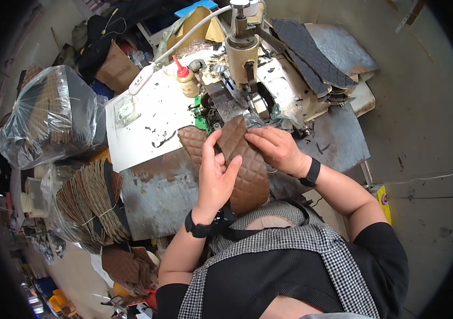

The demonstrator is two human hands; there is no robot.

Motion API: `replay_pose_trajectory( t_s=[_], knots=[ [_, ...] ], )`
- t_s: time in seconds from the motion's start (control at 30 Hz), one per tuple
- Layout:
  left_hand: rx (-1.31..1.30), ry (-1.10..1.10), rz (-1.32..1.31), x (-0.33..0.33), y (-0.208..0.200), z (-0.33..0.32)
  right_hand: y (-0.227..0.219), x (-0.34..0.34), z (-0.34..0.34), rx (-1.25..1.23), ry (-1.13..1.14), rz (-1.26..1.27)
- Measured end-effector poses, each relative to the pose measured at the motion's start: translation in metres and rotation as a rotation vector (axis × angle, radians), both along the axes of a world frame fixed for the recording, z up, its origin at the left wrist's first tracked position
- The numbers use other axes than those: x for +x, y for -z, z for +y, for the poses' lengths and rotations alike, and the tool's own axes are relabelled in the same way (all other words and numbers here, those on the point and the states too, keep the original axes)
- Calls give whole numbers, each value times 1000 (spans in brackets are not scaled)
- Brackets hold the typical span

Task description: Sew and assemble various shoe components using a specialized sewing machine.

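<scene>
Right hand (278,148): fingertips drawn together, pinching the panel's right edge.
Left hand (216,183): half open, thumb over the panel; firmness of grip, couldn't tell.
Quilted panel (250,183): brown, diamond-stitched, pointed top; just before the sewing machine (242,61).
Second brown piece (190,139): left of it, partly hidden by the hand.
Worktop (157,199): scuffed grey metal.
Around: red-capped bottle (187,82), dark quilted stack (311,58), plastic-wrapped bundles (51,114) to the left.

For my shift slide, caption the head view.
Left hand and right hand on a brown quilted panel beside an industrial machine.
</scene>
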State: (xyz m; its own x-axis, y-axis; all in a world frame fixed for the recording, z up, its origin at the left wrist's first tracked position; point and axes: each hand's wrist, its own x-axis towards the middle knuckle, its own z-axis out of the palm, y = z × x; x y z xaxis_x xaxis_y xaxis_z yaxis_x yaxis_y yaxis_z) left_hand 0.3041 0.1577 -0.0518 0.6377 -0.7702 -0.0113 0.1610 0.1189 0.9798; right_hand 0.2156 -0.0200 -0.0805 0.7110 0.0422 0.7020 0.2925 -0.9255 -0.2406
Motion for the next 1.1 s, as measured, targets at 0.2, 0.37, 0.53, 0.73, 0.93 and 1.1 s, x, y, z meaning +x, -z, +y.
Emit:
replay_pose_trajectory(
  t_s=[0.2, 0.37, 0.53, 0.73, 0.93, 1.1],
  knots=[
    [46, 91, 10, 0, 6, -22, -2, -9, -11, 42, 121, -34],
    [99, 134, -25, 13, 15, -26, -3, -17, -20, 12, 198, -81],
    [230, 174, -61, 43, -2, -15, -4, -15, -15, -14, 97, -97],
    [182, 164, 39, 77, 6, -12, -6, 1, -5, -51, 114, -97],
    [127, 214, -142, 38, 9, -41, -29, -18, -34, -154, 207, -79],
    [161, 9, -113, 52, -5, -19, -102, -44, -71, 338, 258, -19]
  ],
)
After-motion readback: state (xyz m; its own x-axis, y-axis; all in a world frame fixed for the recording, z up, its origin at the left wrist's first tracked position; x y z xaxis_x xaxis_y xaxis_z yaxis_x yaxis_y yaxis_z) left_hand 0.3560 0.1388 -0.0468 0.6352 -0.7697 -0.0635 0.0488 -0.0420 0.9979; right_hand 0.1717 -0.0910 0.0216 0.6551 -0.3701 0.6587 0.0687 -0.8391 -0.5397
